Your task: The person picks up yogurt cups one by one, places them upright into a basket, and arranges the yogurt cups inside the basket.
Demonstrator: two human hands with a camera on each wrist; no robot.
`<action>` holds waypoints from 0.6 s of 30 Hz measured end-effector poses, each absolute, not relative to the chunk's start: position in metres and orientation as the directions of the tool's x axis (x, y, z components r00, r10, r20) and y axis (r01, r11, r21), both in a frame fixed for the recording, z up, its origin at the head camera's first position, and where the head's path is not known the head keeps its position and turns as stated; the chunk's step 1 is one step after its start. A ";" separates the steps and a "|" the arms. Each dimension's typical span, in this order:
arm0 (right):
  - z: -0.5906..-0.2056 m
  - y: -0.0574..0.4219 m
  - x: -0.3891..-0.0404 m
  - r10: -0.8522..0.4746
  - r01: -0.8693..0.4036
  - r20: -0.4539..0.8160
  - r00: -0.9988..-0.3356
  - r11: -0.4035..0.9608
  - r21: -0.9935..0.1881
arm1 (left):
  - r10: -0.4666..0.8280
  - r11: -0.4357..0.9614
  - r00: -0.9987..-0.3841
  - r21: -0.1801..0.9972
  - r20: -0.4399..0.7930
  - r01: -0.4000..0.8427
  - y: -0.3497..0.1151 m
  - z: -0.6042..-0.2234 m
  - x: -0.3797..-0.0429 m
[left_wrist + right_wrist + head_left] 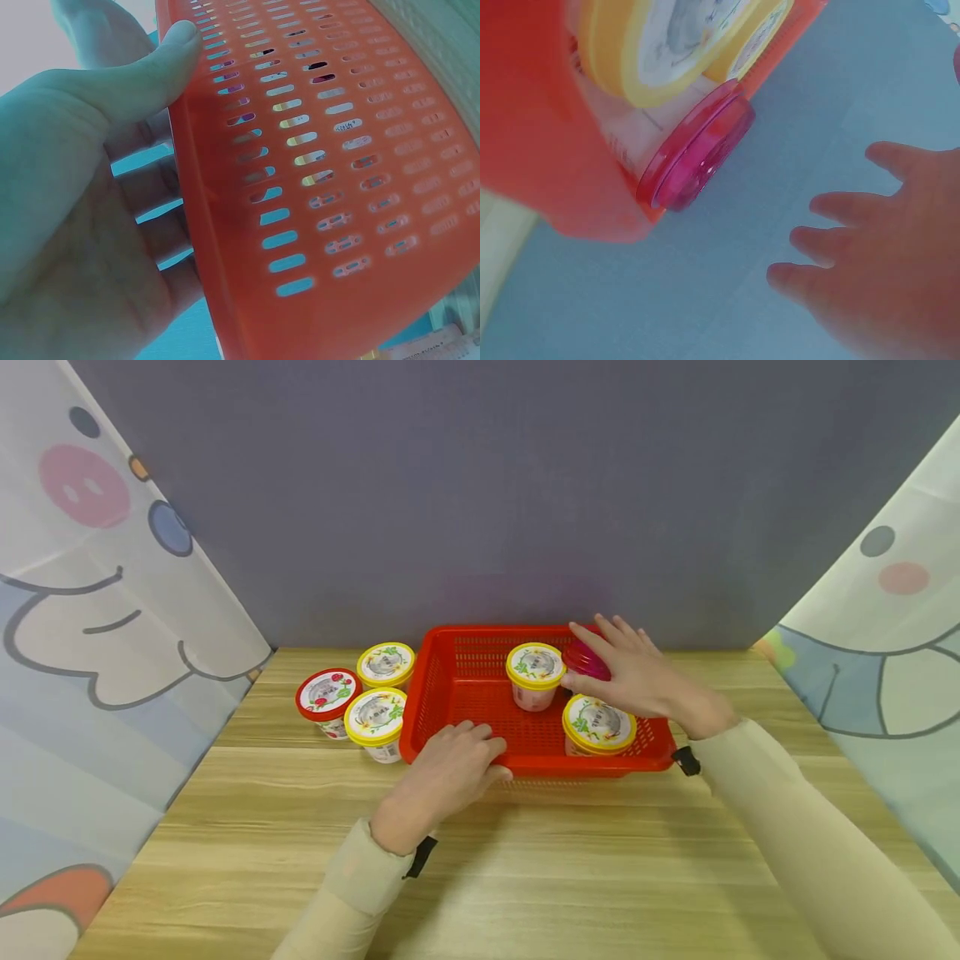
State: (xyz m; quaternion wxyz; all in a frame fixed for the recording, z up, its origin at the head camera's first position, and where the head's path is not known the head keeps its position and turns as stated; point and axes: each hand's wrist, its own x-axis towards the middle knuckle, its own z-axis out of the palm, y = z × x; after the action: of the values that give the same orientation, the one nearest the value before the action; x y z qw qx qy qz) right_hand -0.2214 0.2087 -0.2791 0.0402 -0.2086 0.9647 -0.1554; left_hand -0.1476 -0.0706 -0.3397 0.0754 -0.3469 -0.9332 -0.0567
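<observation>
A red plastic basket [472, 710] with slotted walls stands on the table. My left hand [450, 768] grips its near rim, left of the middle; in the left wrist view the thumb [176, 56] presses the slotted outer wall and the fingers reach over the rim. Over the basket's right end, my right hand [630, 670] spreads its fingers and holds nothing. Beneath it sits a tub with a clear magenta lid [701, 150], partly hidden by the hand in the head view. Two yellow-lidded tubs are also inside, one near the middle [536, 665], one at the near right [598, 724].
Left of the basket stand a red-lidded tub [328, 693] and two yellow-lidded tubs, one behind [386, 664] and one in front [377, 716] close against the basket. A grey wall [480, 510] rises behind the wooden table [570, 877]; printed curtains [112, 610] hang at both sides.
</observation>
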 end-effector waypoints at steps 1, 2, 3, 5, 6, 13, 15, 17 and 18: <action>-0.280 0.209 -0.219 -0.417 -0.393 -0.008 -0.909 0.862 -0.319 | 0.639 0.753 -0.748 0.052 0.180 0.656 -0.071 -0.340 -0.148; -0.281 0.209 -0.217 -0.418 -0.395 -0.002 -0.908 0.860 -0.323 | 0.639 0.753 -0.748 0.051 0.179 0.656 -0.071 -0.340 -0.148; -0.282 0.210 -0.214 -0.419 -0.397 0.004 -0.908 0.858 -0.327 | 0.640 0.752 -0.747 0.051 0.179 0.657 -0.071 -0.340 -0.148; -0.284 0.210 -0.209 -0.420 -0.401 0.019 -0.907 0.850 -0.342 | 0.640 0.753 -0.748 0.053 0.177 0.656 -0.071 -0.339 -0.148; -0.285 0.211 -0.207 -0.423 -0.405 0.026 -0.906 0.846 -0.346 | 0.641 0.752 -0.748 0.053 0.176 0.657 -0.071 -0.340 -0.148; -0.295 0.216 -0.189 -0.441 -0.427 0.060 -0.896 0.815 -0.390 | 0.637 0.754 -0.752 0.061 0.170 0.653 -0.071 -0.339 -0.147; -0.299 0.218 -0.184 -0.431 -0.415 0.058 -0.900 0.811 -0.412 | 0.637 0.755 -0.752 0.060 0.171 0.653 -0.071 -0.339 -0.148; -0.302 0.218 -0.180 -0.421 -0.403 0.059 -0.905 0.806 -0.433 | 0.638 0.755 -0.751 0.057 0.172 0.654 -0.071 -0.339 -0.147; -0.304 0.218 -0.178 -0.415 -0.397 0.059 -0.908 0.806 -0.439 | 0.638 0.755 -0.751 0.055 0.173 0.654 -0.071 -0.339 -0.147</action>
State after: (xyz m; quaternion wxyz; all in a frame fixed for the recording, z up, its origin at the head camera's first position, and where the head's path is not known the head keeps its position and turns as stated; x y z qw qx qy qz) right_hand -0.1778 0.2175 -0.3043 0.0200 -0.2135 0.9502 -0.2263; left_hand -0.1472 -0.0711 -0.3393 0.0720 -0.3457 -0.9339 -0.0561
